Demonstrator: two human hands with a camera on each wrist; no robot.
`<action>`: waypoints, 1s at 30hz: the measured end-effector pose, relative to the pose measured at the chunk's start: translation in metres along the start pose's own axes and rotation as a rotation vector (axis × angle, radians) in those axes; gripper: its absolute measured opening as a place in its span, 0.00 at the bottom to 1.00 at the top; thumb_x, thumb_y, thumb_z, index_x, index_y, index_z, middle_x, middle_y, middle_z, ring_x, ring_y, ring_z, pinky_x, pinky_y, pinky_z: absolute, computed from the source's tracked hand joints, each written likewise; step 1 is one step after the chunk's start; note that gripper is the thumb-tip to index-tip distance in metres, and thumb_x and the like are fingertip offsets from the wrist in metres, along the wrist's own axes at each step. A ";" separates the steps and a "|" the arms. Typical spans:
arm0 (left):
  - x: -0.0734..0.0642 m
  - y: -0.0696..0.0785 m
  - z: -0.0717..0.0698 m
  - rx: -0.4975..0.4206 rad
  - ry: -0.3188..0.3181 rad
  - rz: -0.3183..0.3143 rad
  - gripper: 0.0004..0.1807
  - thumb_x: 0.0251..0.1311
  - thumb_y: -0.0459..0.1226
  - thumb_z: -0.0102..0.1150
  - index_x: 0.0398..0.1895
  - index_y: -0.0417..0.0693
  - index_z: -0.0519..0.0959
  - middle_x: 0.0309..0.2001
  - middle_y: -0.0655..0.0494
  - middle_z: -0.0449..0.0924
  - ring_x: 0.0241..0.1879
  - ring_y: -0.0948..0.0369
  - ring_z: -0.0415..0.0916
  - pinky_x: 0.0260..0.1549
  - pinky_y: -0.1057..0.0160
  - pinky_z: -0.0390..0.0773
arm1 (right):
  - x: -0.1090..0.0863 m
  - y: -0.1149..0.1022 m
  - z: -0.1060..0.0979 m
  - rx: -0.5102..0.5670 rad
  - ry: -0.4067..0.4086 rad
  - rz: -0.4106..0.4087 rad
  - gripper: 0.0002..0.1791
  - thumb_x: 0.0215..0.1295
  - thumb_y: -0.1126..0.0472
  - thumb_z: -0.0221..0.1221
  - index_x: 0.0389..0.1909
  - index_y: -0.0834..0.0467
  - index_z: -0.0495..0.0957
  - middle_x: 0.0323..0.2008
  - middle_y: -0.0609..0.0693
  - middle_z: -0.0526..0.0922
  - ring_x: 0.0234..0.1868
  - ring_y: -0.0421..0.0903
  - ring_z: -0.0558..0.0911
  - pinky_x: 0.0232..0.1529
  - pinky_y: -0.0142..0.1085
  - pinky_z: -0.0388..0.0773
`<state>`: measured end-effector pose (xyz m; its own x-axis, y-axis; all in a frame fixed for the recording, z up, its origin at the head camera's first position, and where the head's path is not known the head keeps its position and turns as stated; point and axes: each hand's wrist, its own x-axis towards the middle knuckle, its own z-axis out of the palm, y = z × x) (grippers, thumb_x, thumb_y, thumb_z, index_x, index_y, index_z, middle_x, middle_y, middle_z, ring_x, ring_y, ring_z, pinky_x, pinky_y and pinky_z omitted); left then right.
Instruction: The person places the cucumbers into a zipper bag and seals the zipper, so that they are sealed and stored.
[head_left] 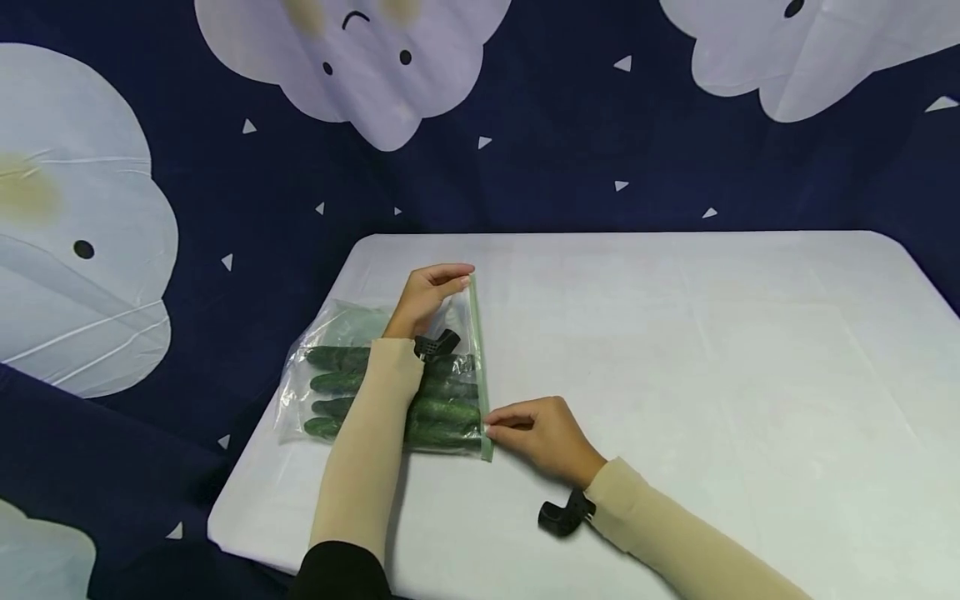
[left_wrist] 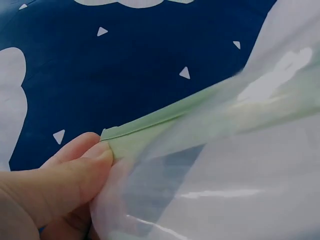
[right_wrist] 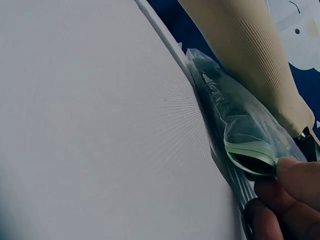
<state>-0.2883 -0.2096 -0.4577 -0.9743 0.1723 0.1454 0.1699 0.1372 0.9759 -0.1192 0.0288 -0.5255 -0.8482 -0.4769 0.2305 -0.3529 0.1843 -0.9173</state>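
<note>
A clear zip bag (head_left: 352,321) with a green zip strip (head_left: 477,350) lies on the left part of the white table, several cucumbers (head_left: 442,412) side by side inside it. At the strip's far end, my left hand (head_left: 427,296) pinches the corner between thumb and fingers; the left wrist view shows the green edge (left_wrist: 150,122) stretching away from that grip. My right hand (head_left: 551,437) pinches the strip near its front end. In the right wrist view the bag's mouth (right_wrist: 252,157) gapes a little beside the thumb. The left forearm covers the middle of the cucumbers.
The white table (head_left: 712,375) extends to the right of the bag. Behind it hangs a dark blue cloth (head_left: 547,100) printed with clouds and small triangles. Black wrist cameras (head_left: 566,512) sit on both wrists. The table's left edge runs close to the bag.
</note>
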 end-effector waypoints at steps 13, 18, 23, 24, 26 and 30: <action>0.004 -0.006 0.005 0.005 -0.029 -0.052 0.17 0.69 0.34 0.63 0.59 0.41 0.83 0.60 0.47 0.80 0.61 0.52 0.75 0.62 0.55 0.72 | -0.011 -0.005 0.003 -0.027 0.008 0.004 0.09 0.62 0.59 0.71 0.43 0.49 0.91 0.38 0.35 0.89 0.41 0.34 0.87 0.44 0.32 0.83; 0.006 -0.006 0.003 0.003 -0.025 -0.055 0.18 0.69 0.34 0.63 0.61 0.41 0.82 0.58 0.46 0.80 0.60 0.52 0.75 0.62 0.54 0.72 | -0.015 -0.007 0.004 -0.056 0.032 -0.007 0.09 0.63 0.58 0.71 0.43 0.47 0.91 0.39 0.35 0.89 0.42 0.34 0.87 0.44 0.31 0.83; 0.007 -0.008 0.000 0.002 -0.020 -0.061 0.19 0.69 0.34 0.63 0.61 0.40 0.82 0.54 0.48 0.80 0.56 0.52 0.76 0.61 0.53 0.73 | -0.020 -0.005 0.007 -0.132 0.046 -0.053 0.09 0.63 0.57 0.71 0.44 0.44 0.91 0.41 0.32 0.88 0.44 0.33 0.86 0.46 0.32 0.82; 0.007 -0.009 0.000 0.001 -0.018 -0.061 0.19 0.69 0.34 0.63 0.61 0.39 0.82 0.53 0.48 0.80 0.55 0.53 0.76 0.60 0.53 0.74 | -0.021 -0.004 0.008 -0.153 0.050 -0.067 0.10 0.63 0.57 0.71 0.45 0.44 0.91 0.41 0.32 0.88 0.44 0.33 0.86 0.46 0.32 0.82; 0.007 -0.010 -0.001 -0.002 -0.017 -0.064 0.19 0.69 0.34 0.63 0.61 0.39 0.82 0.52 0.50 0.80 0.54 0.54 0.76 0.59 0.53 0.74 | -0.023 -0.003 0.010 -0.197 0.064 -0.100 0.10 0.63 0.56 0.71 0.45 0.44 0.91 0.42 0.32 0.88 0.45 0.32 0.85 0.46 0.32 0.82; 0.009 -0.014 -0.002 0.006 -0.020 -0.066 0.19 0.69 0.34 0.64 0.61 0.40 0.82 0.49 0.52 0.80 0.54 0.54 0.76 0.58 0.54 0.75 | -0.027 -0.003 0.013 -0.284 0.097 -0.169 0.11 0.61 0.58 0.72 0.45 0.46 0.91 0.42 0.36 0.89 0.45 0.33 0.86 0.46 0.33 0.82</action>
<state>-0.2992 -0.2120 -0.4695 -0.9802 0.1821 0.0777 0.1065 0.1546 0.9822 -0.0901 0.0303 -0.5329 -0.7974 -0.4394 0.4137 -0.5757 0.3484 -0.7397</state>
